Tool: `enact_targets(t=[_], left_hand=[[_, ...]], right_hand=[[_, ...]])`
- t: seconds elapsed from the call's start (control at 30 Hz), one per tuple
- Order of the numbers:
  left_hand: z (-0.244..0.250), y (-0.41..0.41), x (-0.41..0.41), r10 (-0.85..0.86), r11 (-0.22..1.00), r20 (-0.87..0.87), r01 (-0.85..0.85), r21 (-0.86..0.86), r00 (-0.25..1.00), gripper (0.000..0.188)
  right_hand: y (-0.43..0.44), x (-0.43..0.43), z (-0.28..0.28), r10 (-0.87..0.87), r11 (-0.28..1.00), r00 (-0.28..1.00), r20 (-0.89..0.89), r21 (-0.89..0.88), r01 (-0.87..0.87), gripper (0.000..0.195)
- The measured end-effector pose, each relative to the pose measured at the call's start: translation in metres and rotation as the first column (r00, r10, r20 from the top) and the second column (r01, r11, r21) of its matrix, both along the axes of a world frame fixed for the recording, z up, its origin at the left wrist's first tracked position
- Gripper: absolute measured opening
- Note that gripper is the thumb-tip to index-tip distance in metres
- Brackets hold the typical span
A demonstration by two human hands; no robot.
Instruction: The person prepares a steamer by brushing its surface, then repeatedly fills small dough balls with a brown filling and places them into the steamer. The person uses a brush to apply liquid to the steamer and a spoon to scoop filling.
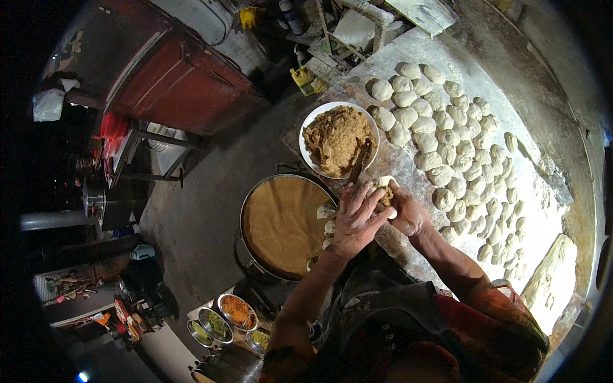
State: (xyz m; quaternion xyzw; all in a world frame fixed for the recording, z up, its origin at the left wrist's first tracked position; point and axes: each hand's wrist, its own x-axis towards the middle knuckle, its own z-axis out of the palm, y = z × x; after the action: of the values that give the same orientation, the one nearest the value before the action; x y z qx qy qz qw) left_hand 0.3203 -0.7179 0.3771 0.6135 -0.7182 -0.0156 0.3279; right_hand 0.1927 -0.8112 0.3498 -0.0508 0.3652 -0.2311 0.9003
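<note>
Both hands are together near the middle of the view, around a piece of white dough wrapper (pixel 383 181) with brown filling (pixel 387 196) showing in it. My left hand (pixel 357 218) bends its fingers over the left side of the dough. From the right, my right hand (pixel 407 210) holds the dough in its fingers and palm. Just above them stands a white bowl (pixel 307 155) heaped with brown filling (pixel 337 139), a dark flat spreader (pixel 360 163) leaning in it. Left of the hands is a round steamer tray lined with brown cloth (pixel 285 225), with several filled dough pieces (pixel 326 210) along its right edge.
Many dough balls (pixel 440 176) cover the floured worktop (pixel 407 45). A long dough slab (pixel 550 277) and a scraper (pixel 558 185) lie at the right. Several metal bowls of chopped vegetables (pixel 238 312) stand at the lower left. A red cabinet (pixel 187 81) is at the upper left.
</note>
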Motion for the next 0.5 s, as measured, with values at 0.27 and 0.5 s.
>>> enact_targets(t=[0.27,0.5], left_hand=[[0.014,0.003,-0.011,0.100,0.994,-0.914,-0.083,0.073,0.393,0.041],[-0.011,0.019,-0.045,0.093,0.995,-0.984,-0.024,0.098,-0.152,0.091]], right_hand=[[0.020,-0.006,0.059,0.142,0.463,0.952,-0.270,-0.832,-0.305,0.038],[0.032,-0.003,0.035,0.117,0.736,0.984,-0.136,-0.653,-0.178,0.036]])
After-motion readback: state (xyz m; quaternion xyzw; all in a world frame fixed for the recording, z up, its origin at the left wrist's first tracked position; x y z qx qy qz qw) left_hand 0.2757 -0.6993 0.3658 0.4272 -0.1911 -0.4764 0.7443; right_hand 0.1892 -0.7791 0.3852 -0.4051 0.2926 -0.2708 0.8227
